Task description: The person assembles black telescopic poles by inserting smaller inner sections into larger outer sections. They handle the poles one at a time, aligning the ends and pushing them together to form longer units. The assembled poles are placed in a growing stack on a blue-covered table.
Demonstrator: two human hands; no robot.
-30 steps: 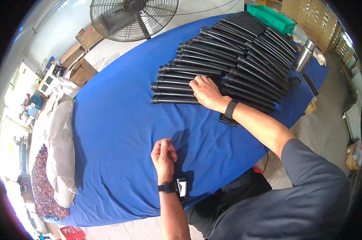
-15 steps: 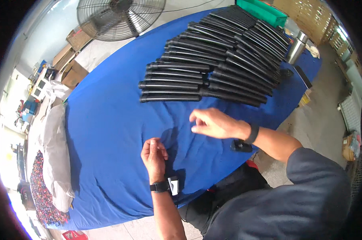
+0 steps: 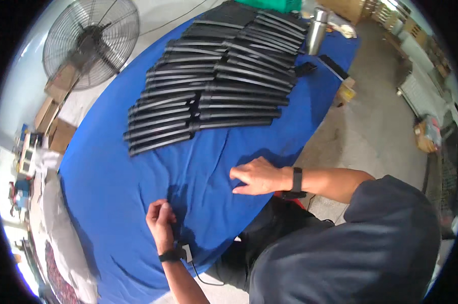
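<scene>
My left hand (image 3: 161, 221) is low over the blue cloth (image 3: 107, 202), its fingers curled in and the thumb against them; nothing shows in it. To its right and slightly farther off, my right hand (image 3: 259, 176) hovers above the cloth near the table edge. Its thumb and forefinger stand apart, with nothing between them. Beyond both hands, many long black tapered tubes (image 3: 239, 123) lie side by side in overlapping rows. The closest of them is well apart from my fingers. Each wrist wears a dark band.
A small white block (image 3: 187, 253) with a cable is beside my left wrist. At the far right stand a steel flask (image 3: 317, 31), a dark flat object (image 3: 333, 67) and a green bin (image 3: 272, 5). A large fan (image 3: 91, 43) is beyond the table, and a pale sack (image 3: 62, 218) lies along the left edge.
The view has turned, shifting the tubes and table left in the picture. My right hand has drawn back from the tubes toward the near table edge. Both hands keep much the same shape.
</scene>
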